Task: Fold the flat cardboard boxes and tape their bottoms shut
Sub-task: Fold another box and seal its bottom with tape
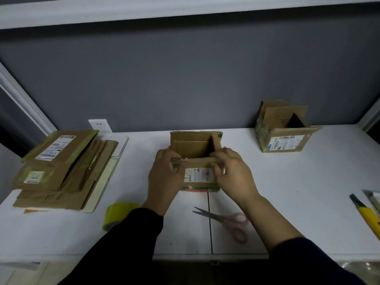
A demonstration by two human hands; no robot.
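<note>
Cardboard box, small, brown and open at the top, stands upright at the middle of a white table, held between a person's two bare hands. The left hand grips the near left corner, fingers curled over the rim. The right hand grasps the near right corner, fingers bent against the front wall. A white printed shipping label covers part of that front wall between the hands, and strips of greenish tape edge the box's corners and base. Inside, plain corrugated walls and a dark triangular gap show.

To the left lies a stack of flattened boxes, brown and creased, some bearing white labels and green tape, resting on pale sheets. A roll of yellow-green tape stands on edge by the left forearm, partly hidden by the dark sleeve. Pink-handled scissors lie on the table near the box, on the person's side of it, metal blades pointing left. A yellow-and-black utility knife lies at the right edge. A second folded box, flaps up, sits well apart at the far right against a grey wall. A white wall socket shows behind the stack.
</note>
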